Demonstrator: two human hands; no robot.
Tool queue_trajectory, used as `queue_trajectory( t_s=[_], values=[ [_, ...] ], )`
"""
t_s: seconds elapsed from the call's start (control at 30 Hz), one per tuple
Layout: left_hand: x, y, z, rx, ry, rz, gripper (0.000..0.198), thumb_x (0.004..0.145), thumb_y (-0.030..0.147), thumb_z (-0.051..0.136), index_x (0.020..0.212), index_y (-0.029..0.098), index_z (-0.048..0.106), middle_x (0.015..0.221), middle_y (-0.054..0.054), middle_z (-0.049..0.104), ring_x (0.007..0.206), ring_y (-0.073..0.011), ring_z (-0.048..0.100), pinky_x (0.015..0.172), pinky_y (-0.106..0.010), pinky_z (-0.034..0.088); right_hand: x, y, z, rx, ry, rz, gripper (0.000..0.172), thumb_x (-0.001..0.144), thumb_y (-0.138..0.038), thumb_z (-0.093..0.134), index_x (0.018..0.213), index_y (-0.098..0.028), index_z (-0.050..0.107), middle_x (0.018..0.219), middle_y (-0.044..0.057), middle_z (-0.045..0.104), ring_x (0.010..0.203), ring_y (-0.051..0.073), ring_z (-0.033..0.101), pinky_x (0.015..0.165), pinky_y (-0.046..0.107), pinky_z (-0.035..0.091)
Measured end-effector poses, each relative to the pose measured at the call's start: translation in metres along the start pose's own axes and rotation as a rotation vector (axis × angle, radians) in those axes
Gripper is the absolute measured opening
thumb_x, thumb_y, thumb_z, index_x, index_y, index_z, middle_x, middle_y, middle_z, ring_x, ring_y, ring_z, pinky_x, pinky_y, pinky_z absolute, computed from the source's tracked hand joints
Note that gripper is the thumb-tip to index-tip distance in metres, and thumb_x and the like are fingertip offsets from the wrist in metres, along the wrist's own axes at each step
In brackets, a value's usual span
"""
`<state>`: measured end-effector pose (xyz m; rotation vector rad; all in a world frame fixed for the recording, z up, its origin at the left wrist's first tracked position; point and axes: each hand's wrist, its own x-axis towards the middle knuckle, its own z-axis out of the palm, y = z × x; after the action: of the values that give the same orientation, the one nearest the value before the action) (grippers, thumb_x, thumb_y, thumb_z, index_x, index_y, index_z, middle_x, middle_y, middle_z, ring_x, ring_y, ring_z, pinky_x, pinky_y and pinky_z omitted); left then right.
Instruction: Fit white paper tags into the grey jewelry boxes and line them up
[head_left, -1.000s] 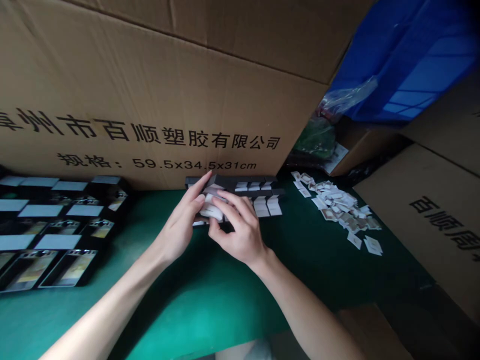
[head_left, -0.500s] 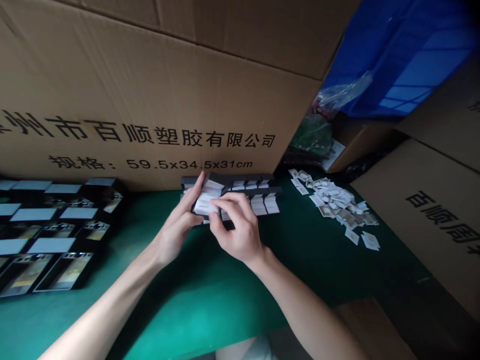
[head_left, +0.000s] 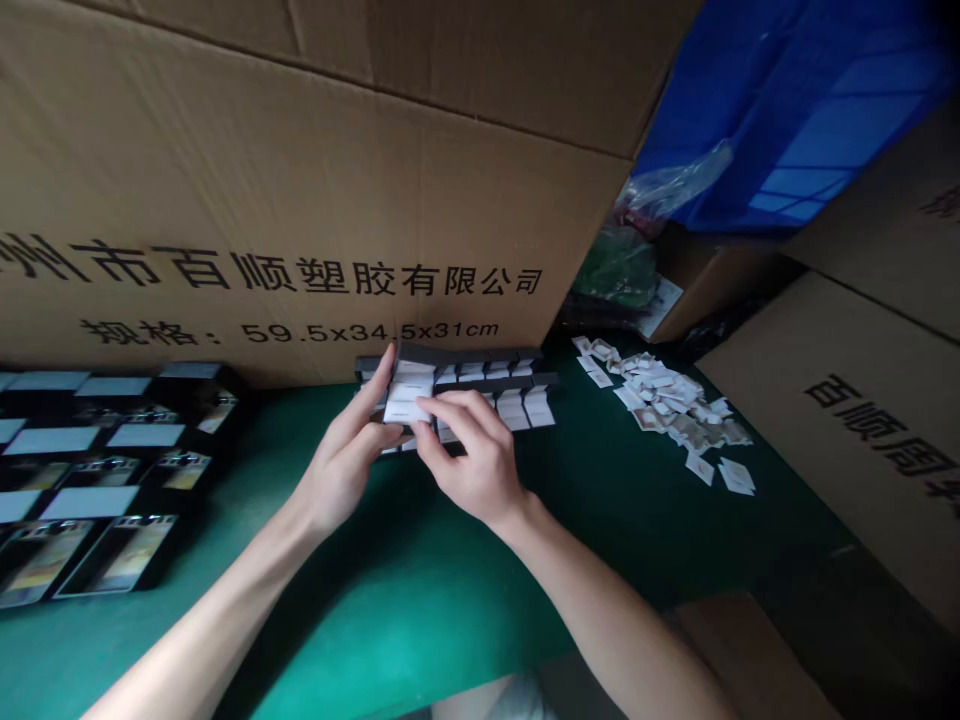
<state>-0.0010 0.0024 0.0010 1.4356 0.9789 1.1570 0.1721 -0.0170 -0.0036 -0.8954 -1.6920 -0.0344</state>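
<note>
Open box (head_left: pixel 425 355) in fingers (head_left: pixel 373 389), white insert (head_left: pixel 409 391) inside

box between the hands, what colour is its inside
The box's inside is white, clearest in the head view.

A small box (head_left: pixel 409 392), dark outside and white inside, is held with its lid (head_left: pixel 421 355) open, near rows of open boxes (head_left: pixel 512 410) like it.
</note>
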Motion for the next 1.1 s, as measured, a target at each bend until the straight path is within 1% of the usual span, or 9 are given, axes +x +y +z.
queue_trajectory(
  t_s=[0.1,0.33,0.4,0.5,0.57,0.63,0.8,0.97,1.1],
  values=[
    [0.000,-0.005,-0.001,-0.077,-0.016,-0.047,0.079,0.092,0.032,0.064,0.164,0.041,0.033,0.165,0.002,0.048,0.133,-0.0322,0.061,0.099,-0.034,0.060,0.000,0.000,0.001,0.006,0.000,0.018,0.018,0.099,-0.022,0.063,0.113,-0.021,0.074,0.103,0.009,0.076,0.098,0.018,0.074,0.091,0.030,0.063],
    [0.001,0.003,0.001,-0.123,-0.029,0.044,0.080,0.087,0.026,0.070,0.158,0.046,0.040,0.162,0.001,0.047,0.127,-0.0293,0.063,0.089,-0.030,0.062,0.003,-0.004,0.000,0.173,0.013,0.183,0.019,0.094,-0.022,0.067,0.112,-0.020,0.074,0.098,0.006,0.076,0.091,0.017,0.072,0.088,0.030,0.062],
    [0.002,0.006,0.001,-0.161,-0.032,0.054,0.074,0.089,0.028,0.070,0.156,0.044,0.043,0.161,-0.001,0.048,0.127,-0.0286,0.063,0.090,-0.030,0.063,0.004,-0.006,0.000,0.295,0.004,0.331,0.019,0.092,-0.026,0.070,0.109,-0.021,0.075,0.098,0.005,0.076,0.089,0.016,0.072,0.084,0.029,0.062],
    [0.002,0.009,0.002,-0.154,-0.034,0.039,0.065,0.095,0.035,0.064,0.156,0.043,0.043,0.163,-0.002,0.046,0.130,-0.0290,0.062,0.097,-0.034,0.061,0.006,-0.005,0.002,0.515,-0.002,0.660,0.025,0.090,-0.037,0.074,0.108,-0.021,0.075,0.099,0.005,0.077,0.092,0.017,0.073,0.078,0.027,0.061],
    [0.001,0.010,0.004,-0.099,-0.048,0.037,0.067,0.097,0.039,0.063,0.160,0.042,0.039,0.166,-0.003,0.042,0.133,-0.0314,0.061,0.102,-0.039,0.060,0.008,-0.004,0.002,0.617,0.007,0.847,0.029,0.087,-0.043,0.076,0.105,-0.020,0.075,0.099,0.006,0.078,0.095,0.019,0.074,0.079,0.028,0.060],
    [0.000,0.011,0.007,-0.036,-0.066,0.061,0.072,0.097,0.041,0.065,0.162,0.040,0.035,0.168,-0.005,0.040,0.135,-0.0331,0.060,0.105,-0.042,0.058,0.010,-0.001,0.002,0.673,0.018,0.947,0.030,0.083,-0.045,0.080,0.099,-0.020,0.076,0.098,0.006,0.079,0.096,0.020,0.074,0.084,0.031,0.060],
    [0.000,0.005,0.009,0.160,-0.100,0.220,0.072,0.099,0.040,0.064,0.163,0.037,0.033,0.172,-0.008,0.033,0.134,-0.0321,0.060,0.106,-0.043,0.058,0.012,0.004,0.000,0.702,0.020,0.999,0.027,0.079,-0.042,0.082,0.093,-0.020,0.079,0.100,0.005,0.081,0.099,0.022,0.073,0.092,0.034,0.056],
    [0.002,-0.001,0.006,0.481,-0.124,0.416,0.071,0.101,0.035,0.060,0.165,0.037,0.029,0.170,-0.011,0.032,0.147,-0.0359,0.048,0.112,-0.049,0.053,0.011,0.007,-0.002,0.707,-0.014,0.992,0.021,0.078,-0.038,0.080,0.090,-0.020,0.077,0.094,0.004,0.079,0.091,0.020,0.071,0.086,0.033,0.055],
    [0.002,-0.001,0.004,0.583,-0.127,0.479,0.076,0.102,0.030,0.060,0.167,0.040,0.023,0.170,-0.010,0.031,0.151,-0.0361,0.042,0.112,-0.048,0.054,0.011,0.010,-0.004,0.766,-0.016,0.997,0.027,0.074,-0.041,0.084,0.087,-0.021,0.074,0.090,0.003,0.077,0.088,0.019,0.072,0.081,0.031,0.056]
  ],
)
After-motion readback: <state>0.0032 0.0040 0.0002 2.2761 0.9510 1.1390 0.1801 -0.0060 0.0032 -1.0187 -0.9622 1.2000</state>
